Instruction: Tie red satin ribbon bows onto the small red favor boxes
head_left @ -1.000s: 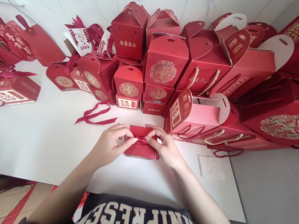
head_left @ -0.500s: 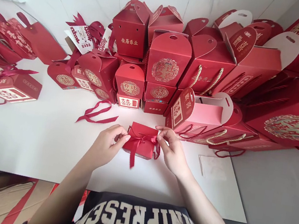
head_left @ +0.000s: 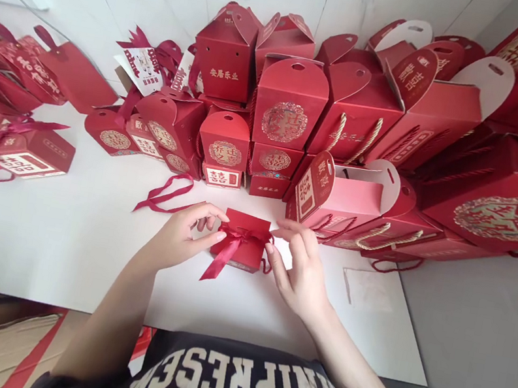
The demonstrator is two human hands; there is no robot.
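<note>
At the far left of my head view I have a red hexagonal cardboard box [head_left: 50, 151] tied with crimson ribbon, on the smooth white worktop [head_left: 80, 250]. A loose strand of dark red satin ribbon [head_left: 162, 196] lies further right, just beyond the left hand [head_left: 182, 237]. I see that hand's thumb and index finger parted at the left side of a shiny red satin bow [head_left: 242, 236]. The bow sits across a small red cardboard gift box [head_left: 249, 255], which rests on the worktop between both hands. I have the right hand [head_left: 300, 270] at the bow's right end, thumb and index finger also apart; I cannot tell whether either hand's fingers touch the ribbon. Behind it stands an open red carton with a pink side [head_left: 356, 189].
</note>
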